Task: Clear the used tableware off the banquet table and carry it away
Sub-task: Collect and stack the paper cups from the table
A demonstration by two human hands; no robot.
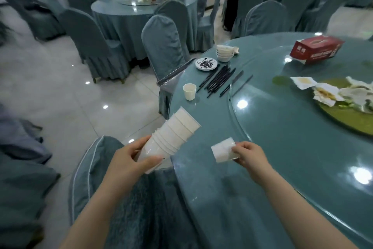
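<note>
Left hand wrapped around the near end of a stack of white paper cups, thumb across the front and fingers curled behind; stack tilted, rims pointing up and to the right, held over the near edge of the round table. Right hand pinching a single paper cup on its side, fingers curled on the cup's right end, mouth side not clear; cup just above the tabletop, a little right of the stack and apart from it.

Farther along the left rim of the table, another paper cup standing upright. Just beyond it, a loose bundle of black chopsticks lying on the glass, a few more strayed to the right. Beyond the chopsticks, a small white plate smeared with dark sauce, and behind that a stack of small white bowls. At the far right, a red tissue box on the turntable. At the right edge, a green platter piled with crumpled used napkins.

A covered chair against the table's far left side, with a grey tray resting on it by the rim. Another covered chair near, below the left hand.
</note>
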